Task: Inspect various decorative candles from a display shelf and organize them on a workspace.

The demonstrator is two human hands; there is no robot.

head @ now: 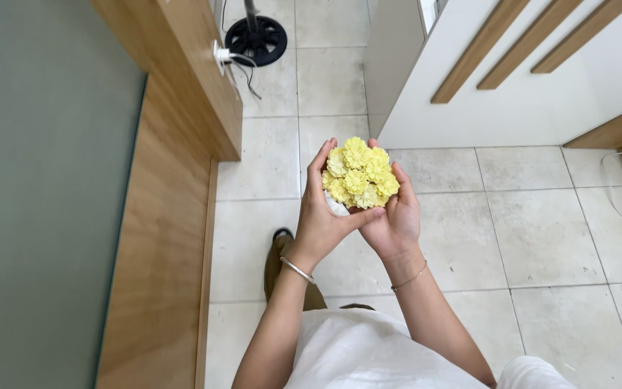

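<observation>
- The scene is being lit brightly and evenly by soft daylight.
- The white cabinet (512, 94) at two o'clock is being washed nearly to glare.
- Only faint, soft shadows are being cast on the floor tiles (541, 238).
- Straight edges are being bent outward toward nine and three o'clock by wide-angle distortion.
- Focus is being held sharp throughout; no blur is being shown.

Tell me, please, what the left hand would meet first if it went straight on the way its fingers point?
Probably the white cabinet ahead, beyond the yellow flowers it cups; depth is unclear, so the left hand might pass over bare floor tiles instead.
</observation>
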